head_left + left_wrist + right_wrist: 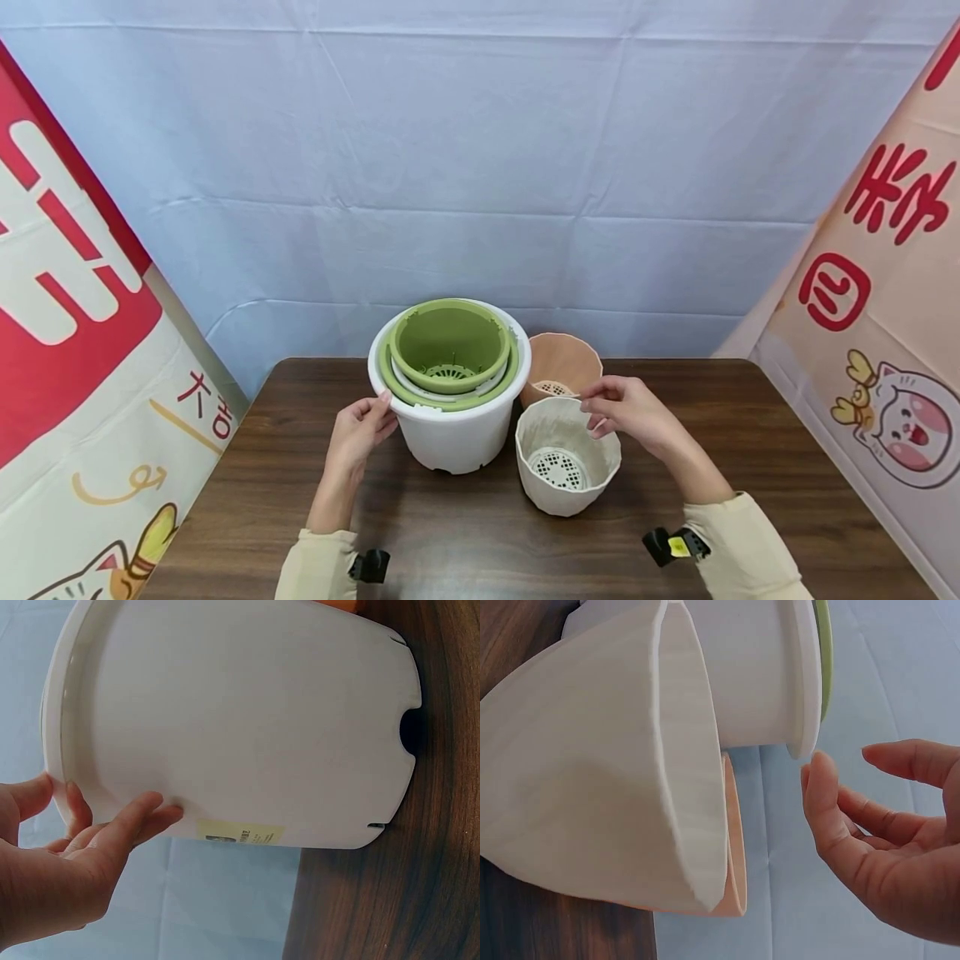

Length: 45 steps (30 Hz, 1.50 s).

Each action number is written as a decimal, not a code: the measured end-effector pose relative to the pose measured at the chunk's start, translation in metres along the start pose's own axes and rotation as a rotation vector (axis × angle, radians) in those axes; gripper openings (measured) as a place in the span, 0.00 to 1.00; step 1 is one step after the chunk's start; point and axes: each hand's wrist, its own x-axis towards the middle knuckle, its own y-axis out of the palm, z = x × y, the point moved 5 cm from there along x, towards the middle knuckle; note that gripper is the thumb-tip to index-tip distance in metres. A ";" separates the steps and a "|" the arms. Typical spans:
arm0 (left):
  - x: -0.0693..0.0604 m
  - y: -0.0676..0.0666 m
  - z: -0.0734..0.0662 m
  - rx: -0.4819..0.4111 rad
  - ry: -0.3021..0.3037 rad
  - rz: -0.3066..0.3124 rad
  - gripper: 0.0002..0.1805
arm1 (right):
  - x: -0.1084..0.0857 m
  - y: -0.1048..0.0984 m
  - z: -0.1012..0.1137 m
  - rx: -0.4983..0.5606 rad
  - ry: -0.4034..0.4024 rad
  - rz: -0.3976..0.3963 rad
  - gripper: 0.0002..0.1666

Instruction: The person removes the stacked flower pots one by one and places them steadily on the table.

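Note:
A large white pot point(454, 433) holds nested pots, with a green pot point(450, 333) on top. My left hand point(358, 433) pinches the white pot's rim at its left, thumb outside and fingers under the lip, as the left wrist view also shows the hand point(90, 847) at the rim. A cream pot point(558, 492) stands to the right, in front of a terracotta pot point(566, 360). My right hand point(626, 408) hovers by the cream pot's right rim; in the right wrist view this hand point(892, 832) has its fingers loosely bent, apart from the pots, holding nothing.
The pots stand on a dark wooden table point(465, 550). Behind it hangs a pale blue cloth point(465, 167). Printed banners flank the table, one on the left point(75, 250) and one on the right point(885, 333).

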 end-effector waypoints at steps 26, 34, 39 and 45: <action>-0.001 0.000 -0.001 0.008 -0.004 -0.004 0.17 | 0.019 0.021 0.025 -0.069 -0.012 0.060 0.18; -0.001 0.000 -0.001 0.002 0.002 -0.007 0.17 | 0.026 0.021 0.030 -0.057 -0.005 0.070 0.19; 0.000 0.000 0.000 -0.002 0.005 -0.007 0.17 | 0.031 0.020 0.032 0.007 0.012 0.088 0.17; -0.002 0.000 -0.001 0.007 0.000 0.002 0.18 | 0.036 0.021 0.036 -0.016 0.030 0.095 0.16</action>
